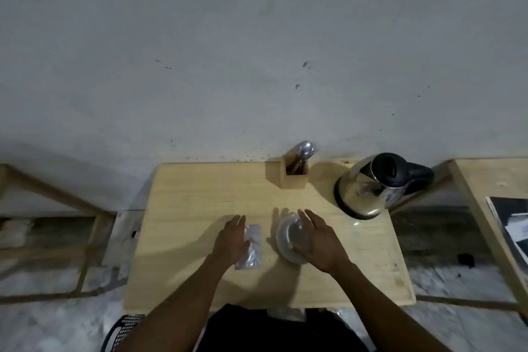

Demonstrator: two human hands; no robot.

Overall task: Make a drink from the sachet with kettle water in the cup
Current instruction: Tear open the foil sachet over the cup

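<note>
- Person at a small wooden table [185,223] set against a grey wall [257,51], both forearms reaching in over the near edge.
- Left hand [231,237]: flat, fingers straight and close together. It rests on the tabletop at the left edge of the sachet [253,246], thumb side touching the sachet. No pinch, nothing gripped.
- Sachet: silvery, long, lying flat on the table with its length running away from the person. It is just left of the cup and apart from it.
- Right hand [317,240]: laid over the cup [287,237], fingers stretched across its right half, thumb at the near rim. Fingers look straight, not wrapped round it.
- Cup: pale, round, upright near the middle of the table, right of the sachet. Inside is mostly hidden by the hand and blurred.
- Kettle [371,183]: shiny steel with black lid and handle, upright at the far right corner, well apart from the cup. Lid down.
- Wooden holder [295,176]: square, at the far edge left of the kettle, with a spoon [305,148] and a fork standing in it.
- Second wooden table [485,180] at the right with dark printed paper [511,226] on it.
- Wooden frame [43,194] at the left.
</note>
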